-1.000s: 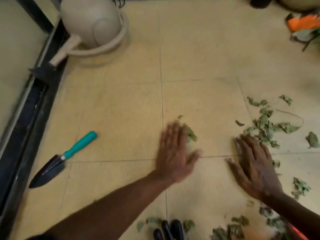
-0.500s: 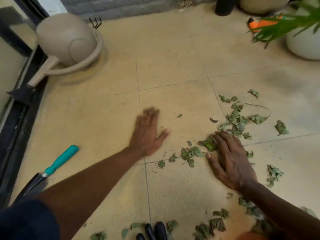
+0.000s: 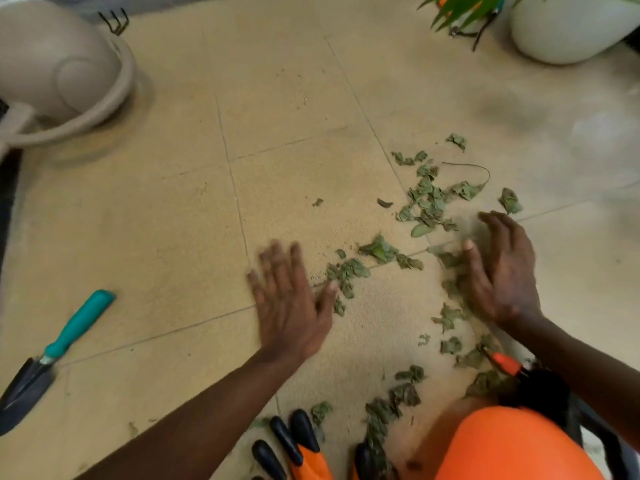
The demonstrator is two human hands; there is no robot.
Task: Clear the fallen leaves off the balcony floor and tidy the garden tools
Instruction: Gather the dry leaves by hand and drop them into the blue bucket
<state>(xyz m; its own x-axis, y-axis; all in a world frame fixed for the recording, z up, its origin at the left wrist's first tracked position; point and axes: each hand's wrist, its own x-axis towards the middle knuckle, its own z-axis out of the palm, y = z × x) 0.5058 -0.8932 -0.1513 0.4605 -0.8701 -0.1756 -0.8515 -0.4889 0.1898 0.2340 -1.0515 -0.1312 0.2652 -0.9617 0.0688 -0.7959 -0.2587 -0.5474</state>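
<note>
Dry green leaves (image 3: 429, 199) lie scattered over the tan tiled floor (image 3: 173, 237), thickest at centre right. My left hand (image 3: 289, 299) lies flat on the floor, fingers straight, its thumb touching a small clump of leaves (image 3: 346, 271). My right hand (image 3: 498, 268) stands on its edge among the leaves, fingers loosely bent, palm facing left. More leaves (image 3: 398, 400) trail toward the bottom. A trowel (image 3: 52, 351) with a teal handle and dark blade lies at the lower left.
A beige watering can (image 3: 59, 74) stands at the top left, with a small dark hand rake (image 3: 116, 20) behind it. A white planter (image 3: 571, 26) with green fronds stands top right. Orange gloves with black fingertips (image 3: 294, 445) and an orange rounded object (image 3: 512, 445) are at the bottom.
My left hand has slid right, up against the small leaf clump. My right hand has lifted from flat onto its edge and shifted right. The view has tilted down.
</note>
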